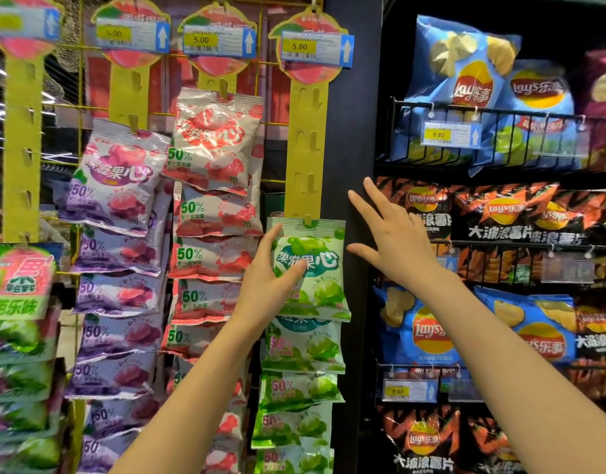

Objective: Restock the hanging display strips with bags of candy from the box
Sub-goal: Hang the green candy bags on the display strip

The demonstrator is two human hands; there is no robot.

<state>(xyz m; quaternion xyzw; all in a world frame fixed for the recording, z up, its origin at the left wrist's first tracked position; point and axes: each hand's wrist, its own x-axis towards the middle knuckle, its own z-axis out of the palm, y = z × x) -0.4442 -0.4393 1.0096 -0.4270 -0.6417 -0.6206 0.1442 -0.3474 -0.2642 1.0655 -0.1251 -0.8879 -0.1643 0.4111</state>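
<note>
Head view: the left hand (267, 275) curls thumb and fingers round the left edge of the top green candy bag (311, 268), which hangs upright, long axis vertical, from a peg on the rightmost yellow display strip (303, 148). The right hand (390, 237) is spread flat, holding nothing, just right of that bag against the dark shelf post (356, 131). Purple candy bags (116, 179) and red candy bags (212, 142) fill neighbouring strips; wire racks of Lay's crisps (472, 90) stand right.
</note>
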